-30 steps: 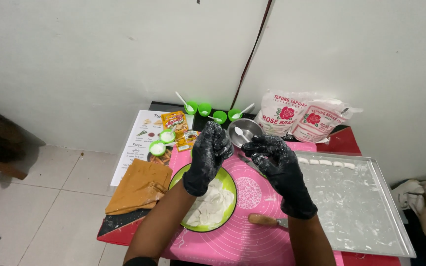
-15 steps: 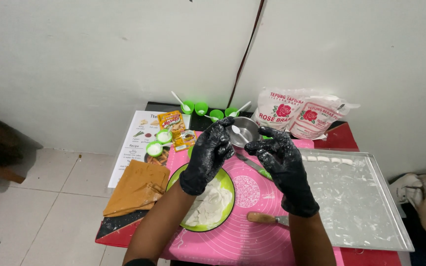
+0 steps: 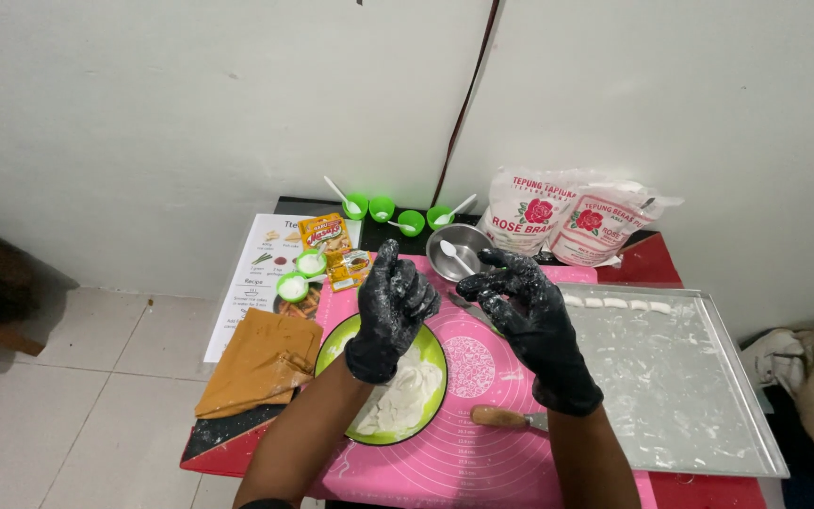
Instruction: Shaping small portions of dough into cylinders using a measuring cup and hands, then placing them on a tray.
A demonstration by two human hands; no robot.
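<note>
Both my hands wear black gloves dusted with white flour. My left hand (image 3: 390, 311) hovers above a green plate (image 3: 432, 344) that holds white dough, its fingers loosely curled and holding nothing I can see. My right hand (image 3: 527, 316) is raised over the pink silicone mat (image 3: 478, 443), fingers apart, thumb and fingertips close together near a small steel bowl (image 3: 460, 250) with a white spoon in it. Whether a bit of dough sits between the fingertips is unclear.
A metal baking tray (image 3: 699, 396) on the right carries a row of small dough pieces (image 3: 614, 303). Two flour bags (image 3: 572, 219) stand at the back beside several small green cups (image 3: 398, 212). A wooden-handled tool (image 3: 504, 418), brown cloth (image 3: 261, 363), recipe sheet (image 3: 247, 292) and seasoning packets (image 3: 327, 236) lie nearby.
Both hands have spread slightly apart; the right hand has drifted right and lower, the left hand has lowered over the green plate. The view shifted a little.
</note>
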